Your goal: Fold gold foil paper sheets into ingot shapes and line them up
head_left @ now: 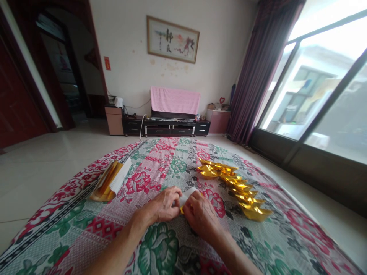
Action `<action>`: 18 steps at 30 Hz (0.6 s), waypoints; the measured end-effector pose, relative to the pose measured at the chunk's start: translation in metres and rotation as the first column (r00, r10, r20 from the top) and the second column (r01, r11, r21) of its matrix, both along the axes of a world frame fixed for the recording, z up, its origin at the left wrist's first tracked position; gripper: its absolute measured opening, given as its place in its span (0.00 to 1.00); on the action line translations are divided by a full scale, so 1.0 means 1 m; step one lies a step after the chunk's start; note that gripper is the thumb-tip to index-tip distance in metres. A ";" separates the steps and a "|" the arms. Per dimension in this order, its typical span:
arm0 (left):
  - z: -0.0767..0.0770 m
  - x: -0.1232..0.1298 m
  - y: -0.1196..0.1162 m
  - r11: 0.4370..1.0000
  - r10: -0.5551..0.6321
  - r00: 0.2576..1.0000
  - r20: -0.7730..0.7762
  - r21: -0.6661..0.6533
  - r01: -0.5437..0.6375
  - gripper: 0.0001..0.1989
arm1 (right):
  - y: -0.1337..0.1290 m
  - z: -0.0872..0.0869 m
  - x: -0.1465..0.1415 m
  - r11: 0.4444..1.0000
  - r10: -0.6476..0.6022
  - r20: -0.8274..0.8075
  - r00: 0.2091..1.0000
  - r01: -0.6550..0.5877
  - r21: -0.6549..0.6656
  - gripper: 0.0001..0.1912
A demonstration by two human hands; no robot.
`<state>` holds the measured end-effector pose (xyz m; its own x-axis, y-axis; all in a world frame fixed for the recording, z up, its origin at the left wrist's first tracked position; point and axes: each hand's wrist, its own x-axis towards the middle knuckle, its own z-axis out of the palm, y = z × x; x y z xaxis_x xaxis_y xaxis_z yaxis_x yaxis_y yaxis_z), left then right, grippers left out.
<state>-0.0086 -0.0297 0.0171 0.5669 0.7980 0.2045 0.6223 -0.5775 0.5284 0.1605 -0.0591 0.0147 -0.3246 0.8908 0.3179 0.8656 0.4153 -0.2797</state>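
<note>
Between my two hands is a sheet of gold foil paper, its white back facing up and a bit of gold showing at the near edge. My left hand pinches its left side with curled fingers. On the right side, my right hand grips it, thumb and fingers pressed together. Both hands rest close to the cloth, and they hide much of the sheet. To the right, a row of several folded gold paper ingots runs away from me. A stack of gold and white paper sheets lies at the left.
A floral cloth in red, green and grey covers the rounded surface under my hands. Beyond it stands a low black TV cabinet with a pink cloth draped over a screen. A purple curtain and a window are at the right.
</note>
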 end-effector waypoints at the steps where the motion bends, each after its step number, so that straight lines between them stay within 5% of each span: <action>1: 0.000 0.000 0.000 1.000 -0.003 1.000 0.009 -0.007 0.003 0.03 | 0.000 0.000 0.000 1.000 -0.001 0.002 1.000 0.001 -0.003 0.08; 18: -0.001 0.000 0.000 1.000 0.005 1.000 0.011 -0.006 -0.005 0.05 | 0.002 -0.002 -0.001 1.000 -0.011 0.052 0.999 0.012 -0.009 0.08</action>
